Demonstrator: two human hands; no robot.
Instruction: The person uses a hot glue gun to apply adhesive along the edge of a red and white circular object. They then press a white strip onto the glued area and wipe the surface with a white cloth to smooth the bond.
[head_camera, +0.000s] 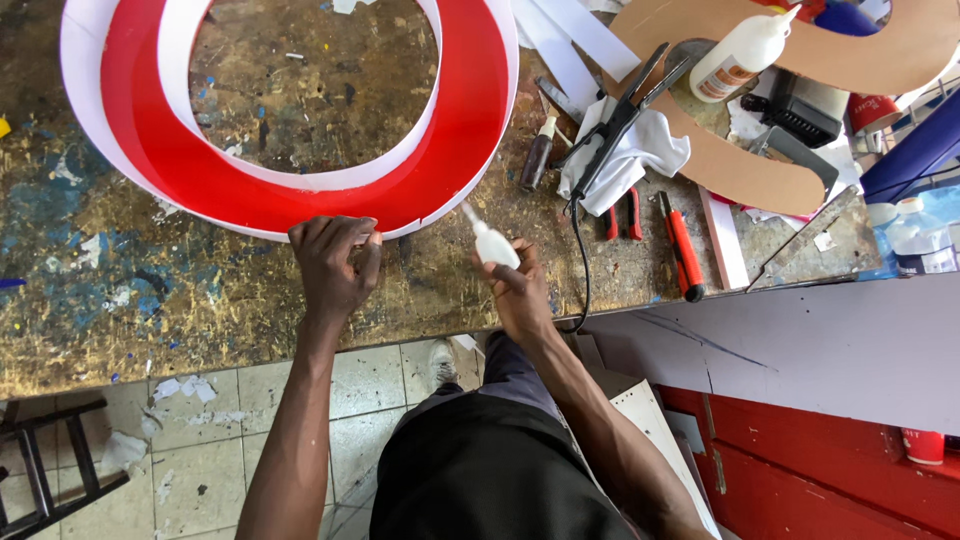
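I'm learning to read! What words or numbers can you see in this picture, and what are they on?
Nothing here is clear enough to read.
White glue bottle: orange label, print too small.
Red cup: white lettering, blurred.
Clear plastic bottle: blue label, blurred.
Small squeeze bottle in the right hand: no print shows.
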